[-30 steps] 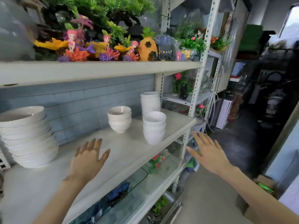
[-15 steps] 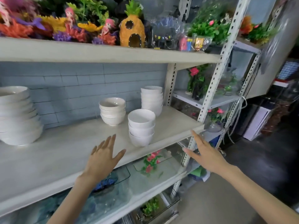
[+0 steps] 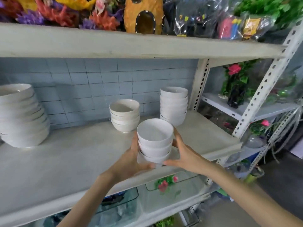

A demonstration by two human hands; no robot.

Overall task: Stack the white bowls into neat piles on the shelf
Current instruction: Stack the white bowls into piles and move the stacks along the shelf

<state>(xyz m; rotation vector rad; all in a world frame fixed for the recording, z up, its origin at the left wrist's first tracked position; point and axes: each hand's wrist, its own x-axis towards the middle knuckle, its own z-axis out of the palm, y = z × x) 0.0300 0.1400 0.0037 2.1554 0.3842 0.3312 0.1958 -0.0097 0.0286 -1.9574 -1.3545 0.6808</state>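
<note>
left hand [image 3: 131, 163], right hand [image 3: 185, 154] cupping small bowl stack [image 3: 155, 140], arms extended

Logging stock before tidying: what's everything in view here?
front stack: three bowls, white, at shelf front
middle stack: several bowls, white, shelf back
tall stack: several bowls, white, back right by the post
wide stack: many bowls, white, shelf left
shelf: one, whitish, middle level
pineapple house: one, orange, top board
corals: several, red and purple, top board left
flowers: few, pink, next rack right
left grip: one, holds front stack's left side
right grip: one, holds front stack's right side
</note>
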